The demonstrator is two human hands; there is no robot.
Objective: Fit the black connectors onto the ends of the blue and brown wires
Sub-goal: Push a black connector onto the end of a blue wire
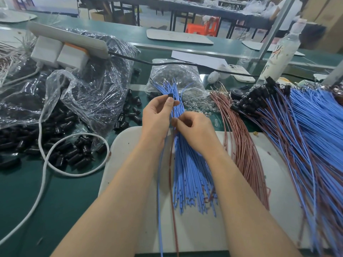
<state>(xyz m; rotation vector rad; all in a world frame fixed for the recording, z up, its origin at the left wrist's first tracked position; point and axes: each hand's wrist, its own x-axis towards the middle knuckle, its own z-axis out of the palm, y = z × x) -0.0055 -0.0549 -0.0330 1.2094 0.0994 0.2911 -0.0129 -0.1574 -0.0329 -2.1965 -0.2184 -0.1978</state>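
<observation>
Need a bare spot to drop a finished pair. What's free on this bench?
Free: green table between the white cable and the white board; board strip between brown wires and the finished pile. Crowded: loose black connectors left, blue wires mid-board.

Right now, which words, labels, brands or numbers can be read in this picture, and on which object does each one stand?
No text is legible in this picture.
Bottle label: coloured print, too blurred to read.
White paper sheet: no writing visible.
Black connector pinched by the left hand: too small to show any marking.
</observation>
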